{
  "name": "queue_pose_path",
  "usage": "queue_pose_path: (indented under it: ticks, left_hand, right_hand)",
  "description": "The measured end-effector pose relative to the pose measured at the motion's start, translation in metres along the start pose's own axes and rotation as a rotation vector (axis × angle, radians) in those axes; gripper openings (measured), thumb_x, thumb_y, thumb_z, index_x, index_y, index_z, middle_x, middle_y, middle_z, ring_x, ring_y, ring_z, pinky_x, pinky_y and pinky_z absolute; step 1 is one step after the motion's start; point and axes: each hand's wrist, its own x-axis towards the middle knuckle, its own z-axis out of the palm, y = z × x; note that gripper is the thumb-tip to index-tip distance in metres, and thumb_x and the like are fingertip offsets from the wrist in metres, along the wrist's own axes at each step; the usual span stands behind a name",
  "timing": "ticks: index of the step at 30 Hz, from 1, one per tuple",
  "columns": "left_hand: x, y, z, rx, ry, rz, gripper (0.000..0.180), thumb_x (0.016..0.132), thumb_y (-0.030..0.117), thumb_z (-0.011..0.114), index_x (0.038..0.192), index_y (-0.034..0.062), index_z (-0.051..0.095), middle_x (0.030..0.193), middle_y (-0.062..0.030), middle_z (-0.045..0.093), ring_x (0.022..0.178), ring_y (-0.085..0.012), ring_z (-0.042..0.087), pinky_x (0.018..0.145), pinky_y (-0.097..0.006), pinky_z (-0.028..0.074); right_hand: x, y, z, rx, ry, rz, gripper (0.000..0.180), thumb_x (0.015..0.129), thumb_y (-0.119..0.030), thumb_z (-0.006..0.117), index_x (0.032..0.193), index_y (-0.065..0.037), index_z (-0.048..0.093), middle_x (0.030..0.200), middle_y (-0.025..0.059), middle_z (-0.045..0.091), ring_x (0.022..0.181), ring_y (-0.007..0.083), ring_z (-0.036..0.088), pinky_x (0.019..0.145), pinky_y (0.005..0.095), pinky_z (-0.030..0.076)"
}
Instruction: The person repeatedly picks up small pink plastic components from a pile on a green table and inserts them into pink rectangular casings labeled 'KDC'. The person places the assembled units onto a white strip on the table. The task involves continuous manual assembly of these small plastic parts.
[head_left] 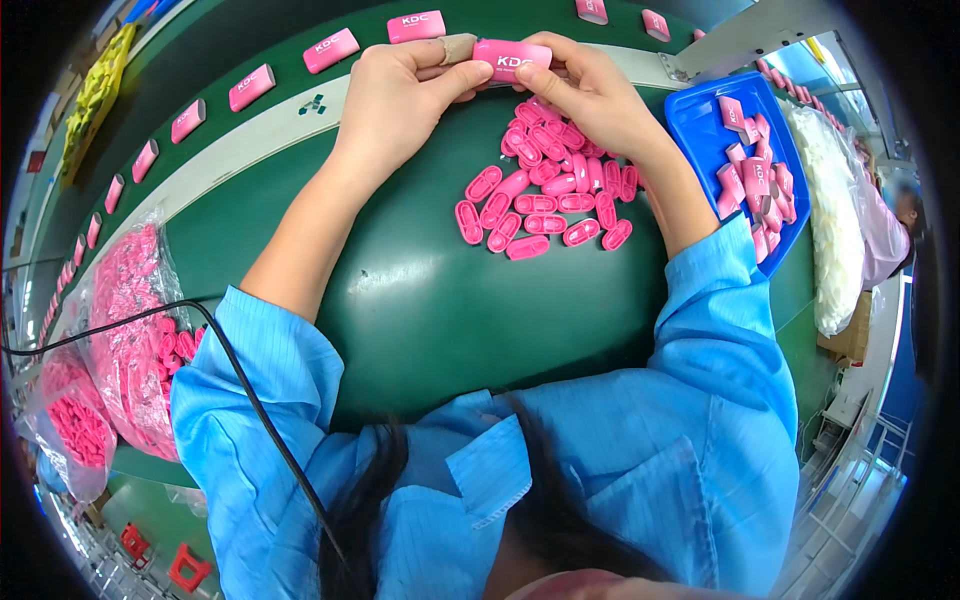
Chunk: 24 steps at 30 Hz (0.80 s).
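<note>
Both my hands hold a pink gradient casing (511,57) with pale lettering, above the far part of the green table. The fingers of my left hand (400,100) are closed on its left end, and a beige cover (458,47) wraps one fingertip. At the other end my right hand (600,95) grips it, thumb on the front face. Just below the hands lies a loose pile of dark pink oval end caps (537,203), many with their hollow side up. A blue tray (697,128) beside my right forearm contains several pink casings (757,178).
Beyond a pale rail (235,140), spaced pink casings (252,87) stand in a curved row. Clear bags of pink parts (130,340) lie by my left elbow. A black cable (245,365) crosses my left sleeve. Right of the tray sits a whitish bag (830,220); another person (885,240) is beyond.
</note>
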Motion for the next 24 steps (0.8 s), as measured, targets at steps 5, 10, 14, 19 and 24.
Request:
queue_pose_path:
  ticks: [5, 10, 14, 19, 24]
  left_hand:
    - [-0.008, 0.003, 0.010, 0.272, 0.152, 0.136, 0.030, 0.083, 0.014, 0.064, 0.108, -0.0038, 0.062, 0.084, -0.0124, 0.067, 0.076, -0.0153, 0.066, 0.070, -0.025, 0.052]
    - [-0.016, 0.007, 0.018, 0.545, 0.201, 0.346, 0.030, 0.080, 0.007, 0.060, 0.106, -0.0097, 0.058, 0.070, -0.0174, 0.065, 0.067, -0.0273, 0.067, 0.062, -0.032, 0.052]
    - [-0.021, 0.001, 0.031, 0.612, 0.208, 0.423, 0.043, 0.078, 0.004, 0.059, 0.114, -0.0144, 0.044, 0.069, -0.0189, 0.063, 0.065, -0.0336, 0.064, 0.060, -0.038, 0.051]
    - [-0.009, -0.004, 0.023, 0.531, 0.129, 0.360, 0.057, 0.076, 0.004, 0.060, 0.123, -0.0147, 0.032, 0.092, -0.0271, 0.060, 0.081, -0.0397, 0.061, 0.069, -0.043, 0.049]
    - [-0.009, 0.006, 0.012, 0.643, -0.043, 0.600, 0.035, 0.073, 0.006, 0.063, 0.108, 0.0102, 0.061, 0.110, -0.0105, 0.057, 0.103, -0.0301, 0.052, 0.091, -0.037, 0.042]
  right_hand:
    - [-0.002, -0.010, 0.005, -0.180, 0.053, -0.023, 0.024, 0.092, -0.023, 0.054, 0.102, -0.001, 0.055, 0.076, -0.0016, 0.052, 0.065, 0.0024, 0.043, 0.057, 0.0195, 0.036]
    - [-0.005, -0.017, 0.013, -0.279, 0.140, -0.025, 0.023, 0.090, -0.021, 0.057, 0.103, -0.002, 0.056, 0.068, -0.0005, 0.049, 0.058, 0.0038, 0.040, 0.050, 0.0221, 0.034]
    - [-0.008, -0.024, 0.023, -0.339, 0.233, -0.030, 0.025, 0.089, -0.023, 0.058, 0.103, -0.002, 0.057, 0.067, 0.0035, 0.052, 0.057, 0.0075, 0.044, 0.051, 0.0239, 0.036]
    - [0.011, -0.002, 0.012, -0.424, 0.263, -0.031, 0.030, 0.088, -0.029, 0.057, 0.102, -0.002, 0.058, 0.070, 0.0076, 0.056, 0.062, 0.0134, 0.051, 0.058, 0.0273, 0.041]
    - [0.055, 0.029, -0.014, -0.503, 0.214, 0.160, 0.039, 0.085, -0.036, 0.057, 0.096, 0.000, 0.063, 0.082, 0.0168, 0.063, 0.078, 0.0270, 0.059, 0.071, 0.0349, 0.046]
